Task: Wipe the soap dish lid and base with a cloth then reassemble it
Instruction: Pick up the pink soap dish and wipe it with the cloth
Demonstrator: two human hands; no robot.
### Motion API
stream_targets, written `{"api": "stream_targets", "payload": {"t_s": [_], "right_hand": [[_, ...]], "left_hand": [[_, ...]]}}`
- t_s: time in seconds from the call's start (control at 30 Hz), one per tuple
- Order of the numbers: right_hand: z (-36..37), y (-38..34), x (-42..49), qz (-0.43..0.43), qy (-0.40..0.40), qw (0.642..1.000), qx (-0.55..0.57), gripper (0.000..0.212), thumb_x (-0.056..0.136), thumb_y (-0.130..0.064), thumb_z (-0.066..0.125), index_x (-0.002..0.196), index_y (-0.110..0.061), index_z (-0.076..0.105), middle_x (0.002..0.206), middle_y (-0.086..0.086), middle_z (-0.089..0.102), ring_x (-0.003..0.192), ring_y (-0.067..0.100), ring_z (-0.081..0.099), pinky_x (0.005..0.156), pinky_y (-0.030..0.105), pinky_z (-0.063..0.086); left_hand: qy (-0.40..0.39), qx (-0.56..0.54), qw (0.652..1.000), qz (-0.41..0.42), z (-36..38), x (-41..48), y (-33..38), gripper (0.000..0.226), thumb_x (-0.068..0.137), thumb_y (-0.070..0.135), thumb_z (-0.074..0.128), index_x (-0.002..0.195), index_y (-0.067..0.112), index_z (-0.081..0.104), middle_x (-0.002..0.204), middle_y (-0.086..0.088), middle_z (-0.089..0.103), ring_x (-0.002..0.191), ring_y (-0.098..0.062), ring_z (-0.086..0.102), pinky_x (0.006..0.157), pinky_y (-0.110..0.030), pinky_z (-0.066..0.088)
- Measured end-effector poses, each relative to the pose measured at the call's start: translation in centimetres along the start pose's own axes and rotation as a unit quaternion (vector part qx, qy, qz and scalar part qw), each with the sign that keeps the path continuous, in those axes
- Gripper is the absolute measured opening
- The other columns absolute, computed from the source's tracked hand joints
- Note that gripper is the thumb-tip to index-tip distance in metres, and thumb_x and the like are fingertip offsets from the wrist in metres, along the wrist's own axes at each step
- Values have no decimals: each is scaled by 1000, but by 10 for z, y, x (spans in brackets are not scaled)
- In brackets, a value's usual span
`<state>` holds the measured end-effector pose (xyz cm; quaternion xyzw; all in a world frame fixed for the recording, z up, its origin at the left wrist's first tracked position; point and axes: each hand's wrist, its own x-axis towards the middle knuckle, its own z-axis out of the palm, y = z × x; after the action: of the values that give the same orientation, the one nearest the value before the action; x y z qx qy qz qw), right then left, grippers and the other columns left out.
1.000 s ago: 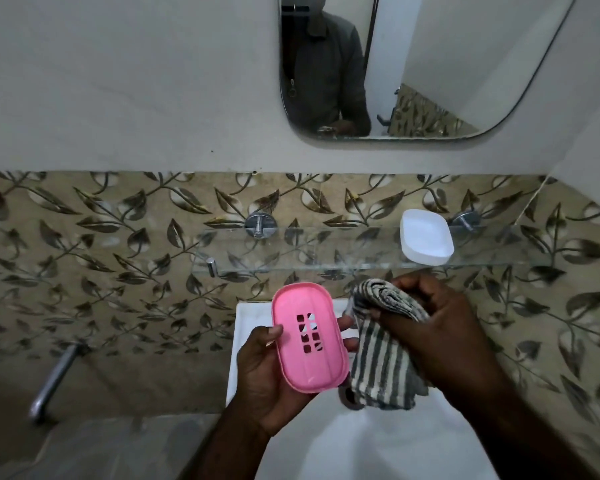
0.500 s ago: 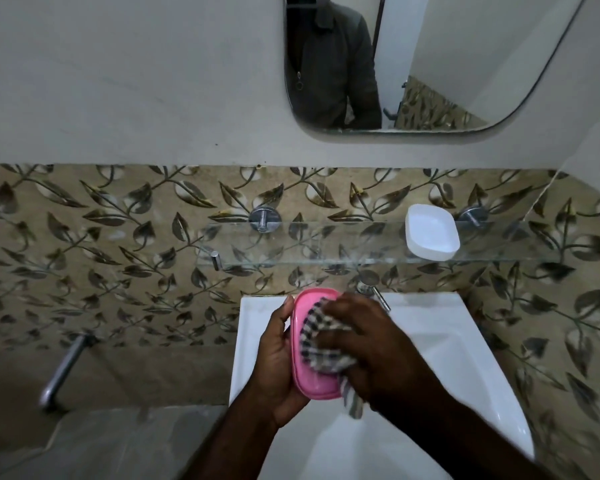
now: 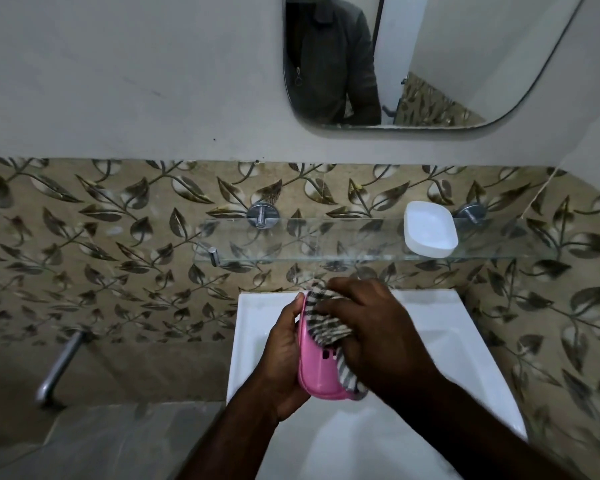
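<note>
Over the sink, my left hand point(image 3: 284, 355) grips a pink soap dish part point(image 3: 317, 370) with drain slots, cupping its left edge and holding it tilted. My right hand point(image 3: 371, 327) holds a grey-and-white striped cloth point(image 3: 321, 318) and presses it onto the upper half of the pink part. The cloth's loose end hangs below the part's lower right edge. A white soap dish part point(image 3: 430, 233) lies on the glass shelf point(image 3: 291, 244) to the upper right, away from both hands.
A white sink point(image 3: 465, 341) lies under my hands. The glass shelf is fixed to a leaf-patterned tiled wall by metal brackets point(image 3: 262, 214). A mirror point(image 3: 465, 64) hangs above. A metal pipe point(image 3: 58, 368) sticks out at lower left.
My right hand brought the cloth onto the pink part and has since slid it up to the part's upper half, uncovering the drain slots. My left hand has kept its hold.
</note>
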<state>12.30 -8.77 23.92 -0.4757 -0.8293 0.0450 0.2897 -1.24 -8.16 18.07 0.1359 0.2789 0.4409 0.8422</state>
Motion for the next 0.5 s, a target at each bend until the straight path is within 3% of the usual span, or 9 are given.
{"api": "stream_targets", "payload": {"t_s": [0.07, 0.17, 0.3, 0.37, 0.43, 0.5], "right_hand": [[2, -8, -5, -48, -34, 998, 12, 45, 64, -14, 54, 104, -19, 72, 116, 4, 67, 99, 21, 53, 86, 24, 38], [-1, -9, -16, -108, -91, 990, 24, 46, 63, -23, 47, 101, -22, 74, 115, 1, 68, 98, 19, 55, 86, 26, 45], [-12, -6, 4, -15, 0, 999, 32, 46, 65, -24, 44, 99, -21, 75, 111, 3, 70, 95, 22, 58, 83, 22, 39], [-12, -10, 10, -8, 10, 1000, 9, 49, 65, -24, 42, 100, -20, 75, 113, 2, 70, 97, 22, 57, 83, 22, 39], [-7, -15, 5, -76, -39, 996, 2, 48, 63, -22, 46, 101, -19, 75, 116, 2, 69, 98, 21, 54, 85, 25, 40], [-2, -14, -9, -152, -104, 983, 8, 41, 64, -17, 51, 97, -19, 75, 118, 1, 68, 95, 22, 56, 84, 29, 43]], "left_hand": [[-14, -5, 1000, 7, -4, 2, 5, 49, 86, 45, 48, 88, 5, 76, 88, -16, 72, 79, -27, 71, 73, -34, 56], [-13, 18, 1000, -4, -10, 0, 10, 60, 85, 52, 47, 90, -1, 74, 87, -20, 71, 77, -30, 71, 73, -36, 56], [-5, 25, 1000, 9, 6, -2, 7, 52, 89, 47, 46, 104, 5, 73, 100, -19, 70, 88, -30, 69, 82, -38, 53], [-14, 0, 1000, 10, 9, -1, 9, 51, 91, 47, 45, 101, 6, 74, 99, -17, 71, 89, -29, 69, 82, -37, 55], [-33, -7, 999, 8, 4, -1, 17, 59, 90, 51, 44, 95, 1, 74, 91, -17, 71, 83, -28, 70, 78, -34, 57], [-42, 6, 999, -7, 0, -3, 22, 70, 85, 59, 48, 103, -5, 70, 90, -18, 69, 81, -29, 69, 76, -34, 55]]}}
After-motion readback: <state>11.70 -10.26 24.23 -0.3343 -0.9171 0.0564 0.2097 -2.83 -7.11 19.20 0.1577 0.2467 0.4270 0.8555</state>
